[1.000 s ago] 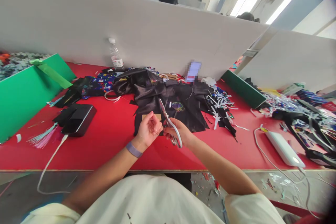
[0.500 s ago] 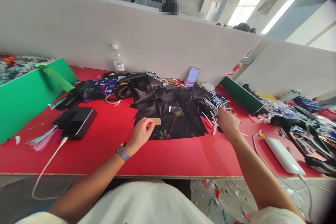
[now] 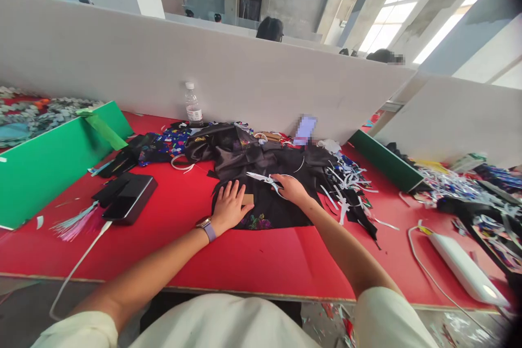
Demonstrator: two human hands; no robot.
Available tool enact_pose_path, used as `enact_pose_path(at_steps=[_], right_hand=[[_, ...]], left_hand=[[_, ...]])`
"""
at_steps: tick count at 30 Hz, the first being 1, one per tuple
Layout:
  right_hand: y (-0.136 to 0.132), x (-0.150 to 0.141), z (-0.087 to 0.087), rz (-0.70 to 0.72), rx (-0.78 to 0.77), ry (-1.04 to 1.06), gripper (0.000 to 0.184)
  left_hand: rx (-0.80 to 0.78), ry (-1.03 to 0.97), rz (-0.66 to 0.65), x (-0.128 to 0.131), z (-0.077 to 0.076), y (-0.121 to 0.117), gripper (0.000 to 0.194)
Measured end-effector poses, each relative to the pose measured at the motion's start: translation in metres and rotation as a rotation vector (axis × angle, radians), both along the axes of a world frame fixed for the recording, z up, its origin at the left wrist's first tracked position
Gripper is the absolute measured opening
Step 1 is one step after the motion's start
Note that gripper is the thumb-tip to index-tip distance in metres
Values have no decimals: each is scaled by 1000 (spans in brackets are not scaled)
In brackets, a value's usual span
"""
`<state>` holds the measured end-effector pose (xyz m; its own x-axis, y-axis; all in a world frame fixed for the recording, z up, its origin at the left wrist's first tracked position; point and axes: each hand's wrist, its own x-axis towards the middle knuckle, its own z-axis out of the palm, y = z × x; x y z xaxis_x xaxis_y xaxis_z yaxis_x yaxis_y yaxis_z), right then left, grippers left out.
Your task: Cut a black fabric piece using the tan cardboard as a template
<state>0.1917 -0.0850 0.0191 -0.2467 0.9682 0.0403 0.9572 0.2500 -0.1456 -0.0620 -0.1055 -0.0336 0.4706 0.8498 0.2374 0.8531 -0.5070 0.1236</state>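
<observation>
Black satin-like fabric [image 3: 244, 160] with small coloured flower motifs lies spread and partly crumpled on the red table [image 3: 261, 266]. My left hand [image 3: 229, 207] rests flat on its lower left part, fingers spread, beside a small tan card [image 3: 247, 199] that the thumb partly covers. Over the middle of the cloth, my right hand [image 3: 290, 189] is closed around the handles of scissors [image 3: 261, 177]. Their silver blades point left, above my left hand. Whether the blades touch the fabric I cannot tell.
White and black fabric scraps [image 3: 346, 174] lie right of the cloth. Behind it stand a plastic bottle [image 3: 193, 104] and a propped phone [image 3: 305, 130]. A black box [image 3: 129, 198] with a cable is at left, a white power bank [image 3: 465, 266] at right. Green boards [image 3: 61, 166] border the left side.
My right hand has moved left from the scrap pile onto the cloth, bringing the scissors into clear view. My left hand has opened from curled fingers and flattened on the fabric.
</observation>
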Motion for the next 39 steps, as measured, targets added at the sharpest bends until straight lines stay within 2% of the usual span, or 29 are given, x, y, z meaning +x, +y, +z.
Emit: enact_pose_path(at_steps=[3, 7, 12, 16, 19, 22, 24, 26, 28, 30, 32, 35, 39], right_hand=[[-6, 14, -4, -39, -10, -13, 48], [-34, 22, -1, -80, -55, -43, 47], [-86, 1, 3, -162, -90, -78, 38], [-115, -16, 15, -237, -171, -57, 32], [-113, -21, 34, -291, -189, -23, 29], [-88, -26, 53, -271, -82, 66, 32], [-61, -35, 59, -156, -31, 226, 34], [-30, -50, 56, -6, -25, 400, 34], [-1, -71, 47, 89, -121, 575, 33], [23, -94, 34, 125, -172, 619, 30], [41, -112, 22, 115, -184, 637, 27], [57, -120, 9, 24, -151, 650, 28], [59, -95, -2, -164, -85, 637, 27]], left_hand=[[-25, 26, -108, -13, 0, 14, 74], [-93, 86, -376, -31, 6, 42, 70], [-170, 99, -720, -44, 21, 74, 67], [-286, 88, -870, -51, 31, 82, 64], [-364, 38, -887, -58, 36, 82, 65], [-302, -18, -919, -64, 39, 79, 64], [-214, -22, -905, -67, 39, 71, 59], [-130, -20, -779, -66, 37, 56, 52], [-59, -36, -509, -60, 31, 34, 49], [-30, -48, -226, -51, 23, 12, 56], [-43, -31, -60, -42, 13, -2, 67], [-70, 5, -2, -34, 4, 0, 73], [-137, 46, -184, -33, 4, 37, 74]])
